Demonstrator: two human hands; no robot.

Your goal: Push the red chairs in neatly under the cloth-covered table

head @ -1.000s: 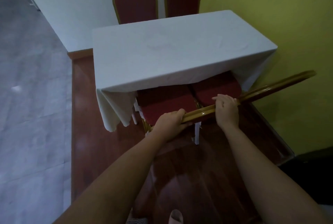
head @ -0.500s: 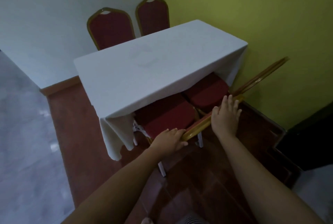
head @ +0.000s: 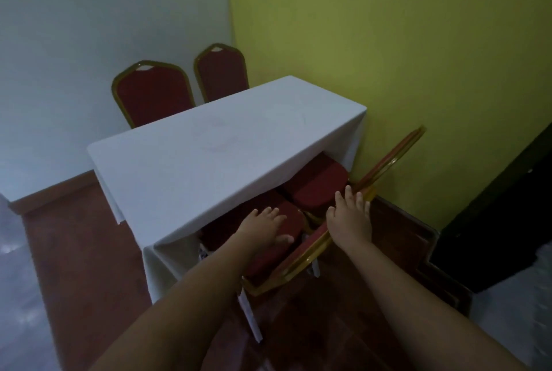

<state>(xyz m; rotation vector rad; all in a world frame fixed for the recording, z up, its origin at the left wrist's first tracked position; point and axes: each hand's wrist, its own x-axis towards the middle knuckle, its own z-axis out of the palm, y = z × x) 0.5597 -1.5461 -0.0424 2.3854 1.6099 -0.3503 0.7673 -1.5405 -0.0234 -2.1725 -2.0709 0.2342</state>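
Observation:
A table under a white cloth (head: 215,161) stands in the corner. On my side, two red chairs with gold frames have their seats partly under it: the near chair (head: 283,263) and the far chair (head: 319,188) by the yellow wall. My left hand (head: 264,225) is open, fingers spread, over the near chair's red seat, off the frame. My right hand (head: 349,219) is open too, its fingers spread flat at the gold top rails where the two backrests meet. Two more red chairs, one on the left (head: 152,92) and one on the right (head: 222,71), stand behind the table.
The yellow wall (head: 388,42) runs close along the right of the table and the far chair. A dark doorway or cabinet (head: 507,221) lies at the right. The table stands on a raised red-brown platform (head: 80,251), with grey floor to the left.
My left hand has let go of the near chair's gold top rail and moved forward over the seat. My right hand stays open on the rails. The view has swung left and up.

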